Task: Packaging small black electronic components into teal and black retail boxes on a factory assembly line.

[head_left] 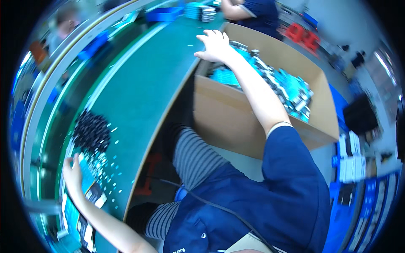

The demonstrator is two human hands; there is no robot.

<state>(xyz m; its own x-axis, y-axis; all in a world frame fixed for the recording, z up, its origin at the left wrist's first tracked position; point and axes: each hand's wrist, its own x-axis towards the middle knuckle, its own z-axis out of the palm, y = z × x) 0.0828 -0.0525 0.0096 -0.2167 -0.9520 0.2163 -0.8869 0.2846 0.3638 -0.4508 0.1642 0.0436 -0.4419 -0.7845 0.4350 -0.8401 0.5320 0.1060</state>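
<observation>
My right hand (215,46) is stretched out with its fingers spread and holds nothing. It hovers at the far right edge of the green work table (139,80), beside the cardboard box (232,114). Inside that box lies a heap of teal and black-and-white flat packs (291,86). At the left, my left hand (72,173) is next to a teal flat pack (85,170); blur hides whether its fingers grip anything. Just beyond it sit a pile of small black pieces (92,131) and a scatter of small white and pale teal pieces (101,166).
More teal and black-and-white packs (86,232) lie below my left forearm. A rail (31,105) curves along the table's left side. Blue trays (164,14) stand at the far end. Another person (259,17) is beyond the box; red stools (301,38) stand behind.
</observation>
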